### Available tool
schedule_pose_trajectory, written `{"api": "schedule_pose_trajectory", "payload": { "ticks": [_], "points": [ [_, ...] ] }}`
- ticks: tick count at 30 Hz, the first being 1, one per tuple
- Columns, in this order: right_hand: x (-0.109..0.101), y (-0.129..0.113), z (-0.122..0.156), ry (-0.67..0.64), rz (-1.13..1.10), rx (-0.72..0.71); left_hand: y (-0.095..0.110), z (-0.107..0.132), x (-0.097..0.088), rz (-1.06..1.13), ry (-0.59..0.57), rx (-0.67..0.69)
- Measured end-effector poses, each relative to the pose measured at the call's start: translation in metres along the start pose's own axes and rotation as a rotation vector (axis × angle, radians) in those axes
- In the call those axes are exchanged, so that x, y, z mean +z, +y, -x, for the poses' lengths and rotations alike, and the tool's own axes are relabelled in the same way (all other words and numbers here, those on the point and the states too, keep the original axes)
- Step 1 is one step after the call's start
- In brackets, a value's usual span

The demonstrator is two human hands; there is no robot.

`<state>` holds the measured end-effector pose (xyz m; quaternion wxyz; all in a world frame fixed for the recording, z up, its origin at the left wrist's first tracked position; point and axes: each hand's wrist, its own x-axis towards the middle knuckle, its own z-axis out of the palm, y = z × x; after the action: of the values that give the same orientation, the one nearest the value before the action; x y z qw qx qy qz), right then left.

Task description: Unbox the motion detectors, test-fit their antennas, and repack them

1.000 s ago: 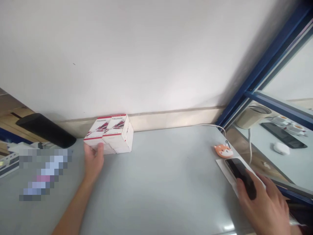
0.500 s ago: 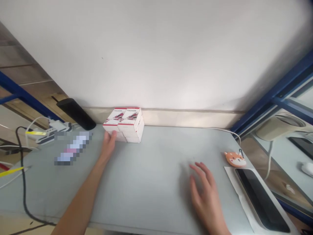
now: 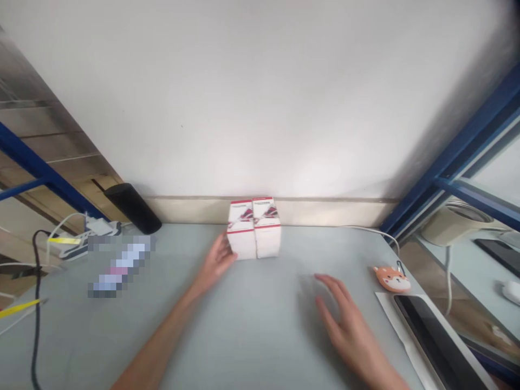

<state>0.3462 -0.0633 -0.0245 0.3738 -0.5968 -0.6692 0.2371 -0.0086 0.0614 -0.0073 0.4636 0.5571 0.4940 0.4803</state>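
Against the wall: two white boxes [image 3: 254,228], black cylinder [image 3: 132,210] off left
Left hand [image 3: 215,260]: open, fingertips touching boxes, no firm hold
Right hand [image 3: 345,317]: open, empty, near orange dog-face charm [image 3: 392,279]

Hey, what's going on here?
A person is at a grey table using bare hands. Their left hand has its fingers against the left side of two white, red-trimmed boxes, standing side by side by the wall. Their right hand is open over the tabletop, holding nothing, near an orange dog-face trinket and a black smartphone on a white sheet.
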Motion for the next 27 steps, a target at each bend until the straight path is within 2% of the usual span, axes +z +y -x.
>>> {"api": "schedule_pose_trajectory", "payload": {
  "ticks": [3,7,11,14,19,27],
  "points": [
    [-0.02,0.005,-0.047,-0.002,-0.063,-0.005,-0.005,0.003,0.038,0.049,-0.149,-0.002],
    [-0.029,0.006,-0.1,0.205,-0.329,0.071,-0.006,-0.003,0.09,0.133,-0.32,0.011],
    [-0.015,0.009,-0.107,0.352,-0.36,0.053,-0.003,-0.019,0.138,0.227,-0.41,0.051],
    [-0.008,0.019,-0.103,0.44,-0.373,0.024,-0.001,-0.032,0.163,0.265,-0.415,0.094],
    [-0.013,0.038,-0.113,0.503,-0.366,-0.005,-0.003,-0.043,0.183,0.248,-0.36,0.133],
    [-0.014,0.034,-0.116,0.534,-0.27,0.021,-0.008,-0.037,0.185,0.193,-0.26,0.132]
  ]
}}
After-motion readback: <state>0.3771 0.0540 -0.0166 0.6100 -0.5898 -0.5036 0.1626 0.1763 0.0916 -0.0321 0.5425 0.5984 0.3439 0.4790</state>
